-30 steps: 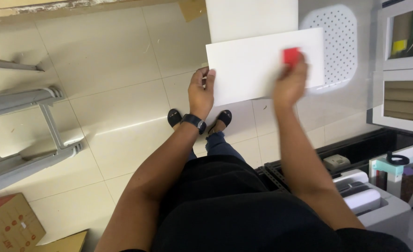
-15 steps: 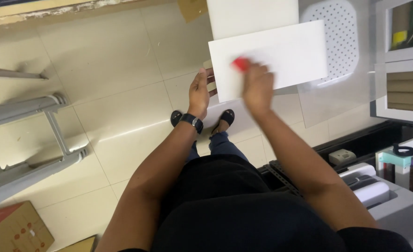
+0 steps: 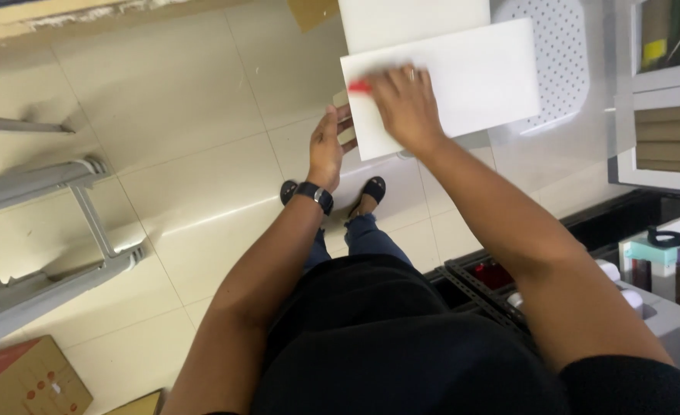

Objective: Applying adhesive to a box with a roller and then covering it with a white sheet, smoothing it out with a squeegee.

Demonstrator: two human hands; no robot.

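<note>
The white board (image 3: 463, 77), held out above the tiled floor (image 3: 163, 115), could slip, since the left hand (image 3: 326, 142) grips only its near-left edge while the right hand (image 3: 405, 104), fingers clenched on a small red object (image 3: 359, 87), presses its top.

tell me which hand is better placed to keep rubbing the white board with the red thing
Right. The right hand lies on top of the white board with the red thing in its grip, at the board's left end. The left hand holds the board's left edge, steadying it.
</note>
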